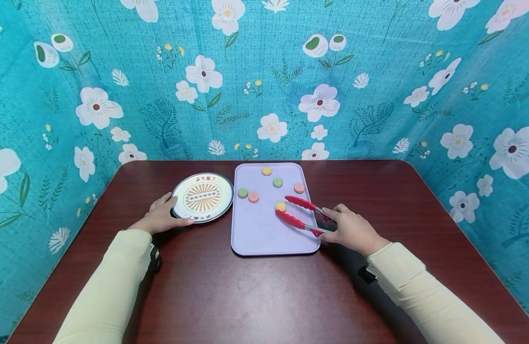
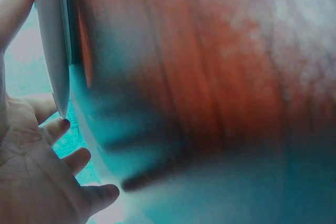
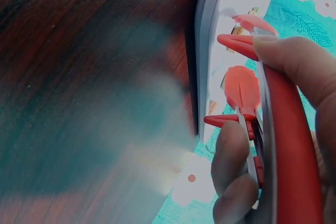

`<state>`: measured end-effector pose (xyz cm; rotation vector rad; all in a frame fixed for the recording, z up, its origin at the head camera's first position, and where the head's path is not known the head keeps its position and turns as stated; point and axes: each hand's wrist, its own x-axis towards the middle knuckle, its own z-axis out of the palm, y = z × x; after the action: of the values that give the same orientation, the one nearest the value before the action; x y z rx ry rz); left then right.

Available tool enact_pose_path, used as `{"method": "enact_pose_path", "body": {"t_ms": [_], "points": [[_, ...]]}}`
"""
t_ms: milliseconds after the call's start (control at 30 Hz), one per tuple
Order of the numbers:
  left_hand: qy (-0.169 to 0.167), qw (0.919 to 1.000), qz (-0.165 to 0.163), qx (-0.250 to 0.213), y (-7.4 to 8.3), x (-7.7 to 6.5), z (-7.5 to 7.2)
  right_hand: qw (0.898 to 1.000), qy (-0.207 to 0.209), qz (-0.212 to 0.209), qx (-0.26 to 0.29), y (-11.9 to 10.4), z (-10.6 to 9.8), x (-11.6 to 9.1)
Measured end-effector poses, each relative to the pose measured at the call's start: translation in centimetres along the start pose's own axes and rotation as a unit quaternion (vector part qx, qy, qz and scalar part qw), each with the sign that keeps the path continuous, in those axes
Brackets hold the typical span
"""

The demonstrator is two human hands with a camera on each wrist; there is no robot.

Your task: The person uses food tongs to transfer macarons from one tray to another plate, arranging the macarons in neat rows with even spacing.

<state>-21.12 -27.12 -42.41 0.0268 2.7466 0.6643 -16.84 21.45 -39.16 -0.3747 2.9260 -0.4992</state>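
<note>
At the left of the table, my left hand (image 1: 160, 216) rests at the edge of a round white plate (image 1: 221, 203) with a sunburst print. Its thumb lies along the near rim; in the left wrist view, the other fingers are spread and fairly straight. My right hand (image 1: 352, 230) grips a pair of metal tongs (image 1: 312, 230) with red tips, held spread over a lilac tray (image 1: 264, 239). Between the tips sits a yellow macaron-like piece (image 1: 280, 206); contact is hard to tell. The right wrist view shows thumb and fingers on the tongs' arms (image 3: 291, 145).
Elsewhere on the tray lie another yellow piece (image 1: 266, 171), two green pieces (image 1: 278, 182) and two pink ones (image 1: 253, 197). The plate stands just left of the tray on a dark brown table (image 1: 195, 286). A teal flowered cloth (image 1: 247, 95) hangs behind and beside the table.
</note>
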Motion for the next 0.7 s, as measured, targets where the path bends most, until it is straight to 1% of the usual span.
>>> {"method": "enact_pose_path", "body": {"t_ms": [367, 700], "points": [[-0.002, 1.0000, -0.003, -0.001, -0.04, 0.07, -0.03, 1.000, -0.001, -0.012, 0.006, -0.09, -0.19, -0.24], [-0.004, 1.0000, -0.005, -0.002, 0.07, -0.09, -0.11, 1.000, -0.009, -0.014, 0.008, -0.16, -0.42, -0.13]]}}
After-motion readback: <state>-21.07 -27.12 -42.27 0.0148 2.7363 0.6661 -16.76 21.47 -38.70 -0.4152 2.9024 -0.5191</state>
